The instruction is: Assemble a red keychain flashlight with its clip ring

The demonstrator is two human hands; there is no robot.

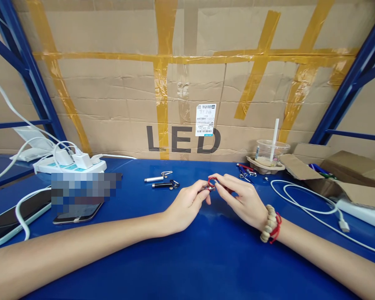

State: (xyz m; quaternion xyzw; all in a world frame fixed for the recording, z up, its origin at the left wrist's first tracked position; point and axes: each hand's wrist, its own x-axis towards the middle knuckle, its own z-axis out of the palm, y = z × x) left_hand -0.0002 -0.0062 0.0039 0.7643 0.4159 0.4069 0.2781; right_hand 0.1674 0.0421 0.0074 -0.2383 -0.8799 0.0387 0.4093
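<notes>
Above the middle of the blue table, my two hands meet. My right hand [239, 193] is closed on a red carabiner [211, 179], whose curved end shows between the fingers. My left hand [187, 204] pinches a small metal piece [210, 188] at the carabiner's lower side; its exact kind cannot be made out. My right fingers hide whatever else hangs from the carabiner. Just beyond my left hand lie a silver penlight-like tube [153, 179] and a black one [161, 185], each with a small clip.
Behind my right hand lie several red and blue tubes with clips [246, 171]. Farther right are a plastic cup [270, 152], an opened cardboard box [350, 171] and a white cable [303, 206]. At left sit a power strip [46, 166] and phones [78, 214].
</notes>
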